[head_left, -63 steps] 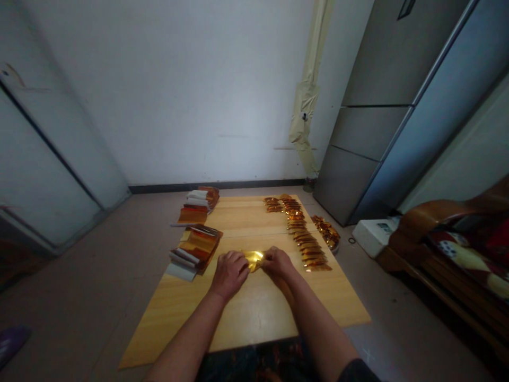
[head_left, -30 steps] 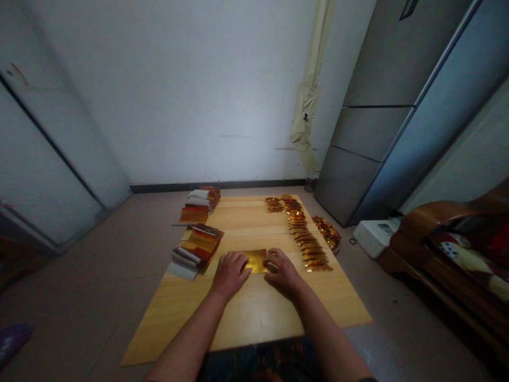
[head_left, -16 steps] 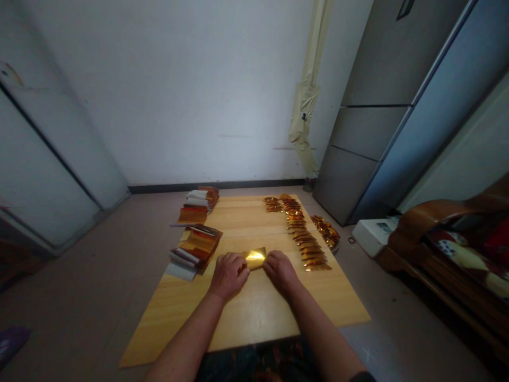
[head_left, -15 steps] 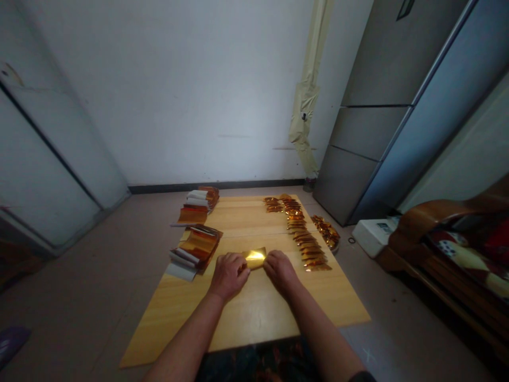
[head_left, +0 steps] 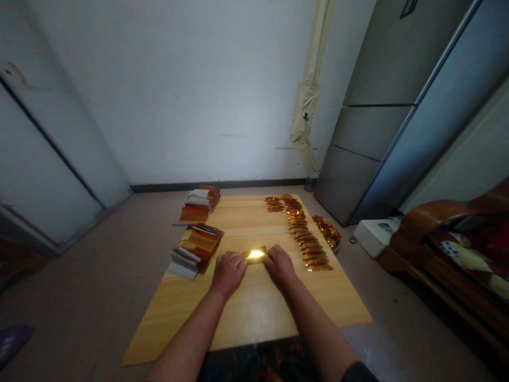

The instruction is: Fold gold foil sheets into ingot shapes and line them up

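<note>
Left hand (head_left: 229, 273): is pinching, it seems, the left end of the gold foil paper (head_left: 255, 254)
Right hand (head_left: 280, 265): is pinching its right end
Paper place: is shining between both hands, over the worktop (head_left: 258, 313)
Folded foil pieces (head_left: 309, 247): are lying in a row at right

You had nothing readable in view: label (head_left: 385, 228) on white box (head_left: 368, 237), right, was too small; dark-framed patch (head_left: 409, 7) on fridge (head_left: 358, 154), far right, illegible too.
</note>
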### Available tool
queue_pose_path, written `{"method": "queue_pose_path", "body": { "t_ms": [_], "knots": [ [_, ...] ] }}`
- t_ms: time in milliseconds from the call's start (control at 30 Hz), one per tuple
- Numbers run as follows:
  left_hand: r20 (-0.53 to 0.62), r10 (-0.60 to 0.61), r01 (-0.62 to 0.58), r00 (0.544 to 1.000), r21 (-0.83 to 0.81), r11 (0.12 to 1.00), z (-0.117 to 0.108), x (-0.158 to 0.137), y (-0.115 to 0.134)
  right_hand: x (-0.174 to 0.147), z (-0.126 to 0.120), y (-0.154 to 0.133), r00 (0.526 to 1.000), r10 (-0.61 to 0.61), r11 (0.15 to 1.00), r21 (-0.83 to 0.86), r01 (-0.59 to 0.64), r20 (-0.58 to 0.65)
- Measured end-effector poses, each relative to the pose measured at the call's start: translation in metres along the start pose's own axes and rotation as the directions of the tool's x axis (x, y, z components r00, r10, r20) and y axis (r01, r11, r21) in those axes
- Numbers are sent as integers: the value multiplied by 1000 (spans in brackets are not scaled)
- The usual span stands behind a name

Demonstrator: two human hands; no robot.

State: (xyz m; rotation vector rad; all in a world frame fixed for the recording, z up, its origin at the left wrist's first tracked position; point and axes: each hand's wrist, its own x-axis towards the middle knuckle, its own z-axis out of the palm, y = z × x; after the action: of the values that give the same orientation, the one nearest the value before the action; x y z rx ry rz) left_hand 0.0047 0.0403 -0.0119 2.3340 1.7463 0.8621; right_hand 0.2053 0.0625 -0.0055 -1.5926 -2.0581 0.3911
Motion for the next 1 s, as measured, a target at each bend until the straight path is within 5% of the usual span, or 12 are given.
{"method": "queue_pose_path", "body": {
  "t_ms": [267, 1000],
  "knots": [
    [34, -74, 74, 997, 7, 997, 3, 6, -4, 10, -4, -12, 980, 187, 982, -39, -184, 67],
    [106, -195, 166, 975, 236, 957, 0, 12, 10, 23, -14, -25, 938, 279, 935, -283, -215, 207]
  ]
}}
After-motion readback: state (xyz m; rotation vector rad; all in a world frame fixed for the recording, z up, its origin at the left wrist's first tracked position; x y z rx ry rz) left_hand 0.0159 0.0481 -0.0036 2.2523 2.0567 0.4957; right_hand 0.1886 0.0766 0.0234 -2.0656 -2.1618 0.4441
